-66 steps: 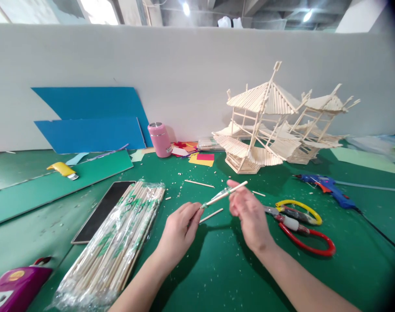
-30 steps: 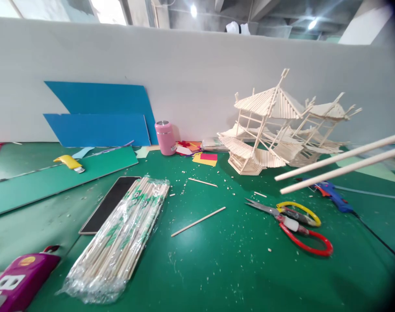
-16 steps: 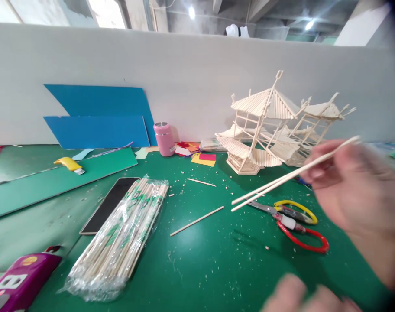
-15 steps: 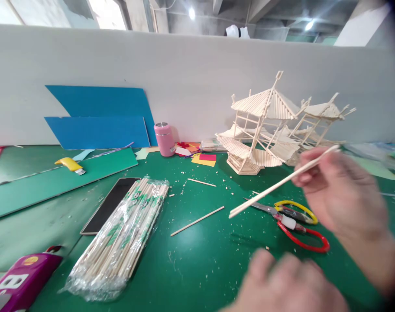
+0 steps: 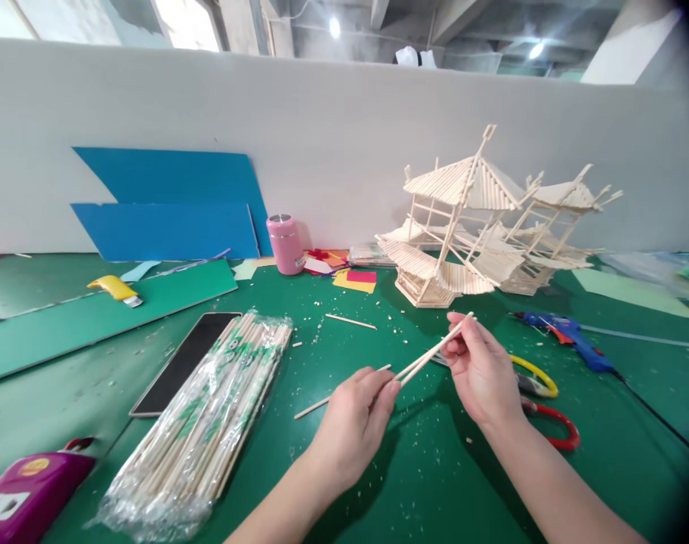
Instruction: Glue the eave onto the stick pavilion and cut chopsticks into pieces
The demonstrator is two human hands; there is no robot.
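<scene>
Both hands have come in over the middle of the desk (image 5: 401,483) since half a second ago: the left hand (image 5: 353,423), then a blur at the lower edge, now sits near the centre, and the right hand (image 5: 486,378) has moved leftward with the pair of sticks (image 5: 435,350).

Location of the pair of sticks: held above the desk between the two hands, sloping down from right to left, the two lying close together and parting slightly toward the left. Condition of the left hand: thumb and fingers pinching the lower ends, which they largely hide. Condition of the right hand: thumb and fingertips pinching near the upper ends, whose tips show just past the grip.

Step in hand, as judged: lining up the pair of sticks, one against the other, with a grip at each end. Any further move would call for a light, steady pinch at both ends, so that neither stick slides or rolls out of line.

Surroundings: a loose stick (image 5: 313,408) lies partly behind the left hand, and a short stick (image 5: 350,321) lies farther back. Scissors (image 5: 571,434) lie beside the right hand, partly covered by it; the glue gun (image 5: 585,347) rests beyond them. To the left, a clear packet (image 5: 208,423) of sticks overlaps a dark phone (image 5: 177,374). Behind stands a stick-built model (image 5: 449,185), touched by neither hand.
</scene>
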